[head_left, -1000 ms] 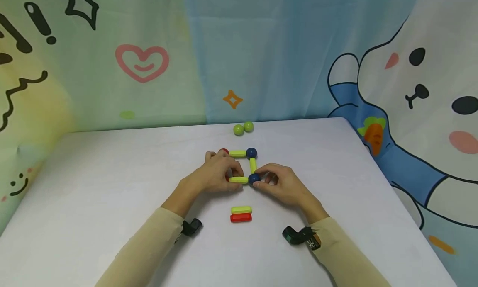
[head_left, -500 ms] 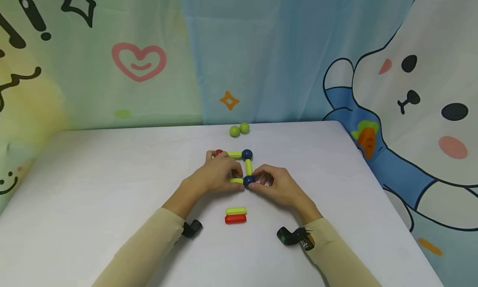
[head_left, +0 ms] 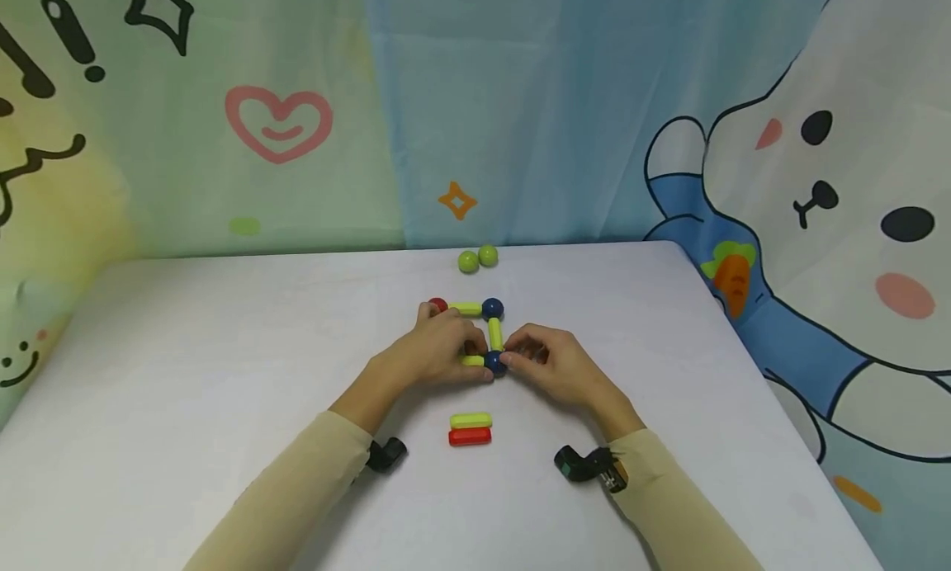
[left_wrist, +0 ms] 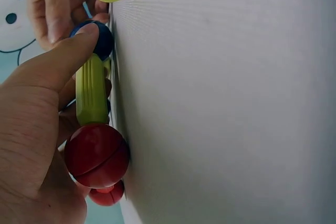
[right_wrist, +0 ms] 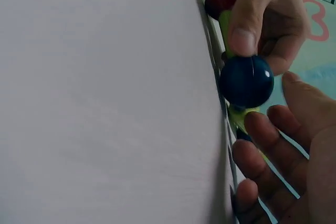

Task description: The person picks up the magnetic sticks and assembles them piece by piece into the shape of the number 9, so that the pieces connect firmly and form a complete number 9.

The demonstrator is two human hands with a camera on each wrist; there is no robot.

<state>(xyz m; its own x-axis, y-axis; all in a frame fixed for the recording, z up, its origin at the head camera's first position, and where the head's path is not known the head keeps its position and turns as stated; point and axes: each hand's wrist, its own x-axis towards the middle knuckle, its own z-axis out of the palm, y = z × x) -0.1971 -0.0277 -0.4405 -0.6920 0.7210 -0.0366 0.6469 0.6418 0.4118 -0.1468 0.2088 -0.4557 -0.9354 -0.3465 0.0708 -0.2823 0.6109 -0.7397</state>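
Note:
Yellow magnetic rods and balls form a three-sided frame on the table. Its far side runs from a red ball (head_left: 438, 304) along a yellow rod (head_left: 466, 309) to a blue ball (head_left: 493, 309). Another rod (head_left: 495, 334) leads to the near blue ball (head_left: 494, 363). My left hand (head_left: 438, 348) pinches that near ball, thumb on top of it, fingers behind the near rod (left_wrist: 91, 90). The near red ball (left_wrist: 97, 156) is hidden by this hand in the head view. Beside the blue ball, my right hand (head_left: 553, 365) has loosely bent fingers (right_wrist: 262, 129), thumb apart from it.
A loose yellow rod (head_left: 470, 420) and a red rod (head_left: 470, 436) lie side by side nearer the body. Two green balls, one left (head_left: 468, 261) and one right (head_left: 488, 255), sit near the far edge of the white table (head_left: 223, 389). A printed curtain (head_left: 520, 125) hangs behind.
The head view has shifted slightly. My left hand has edged right, its thumb now at the near blue ball. My right thumb has lifted a little along the ball's side.

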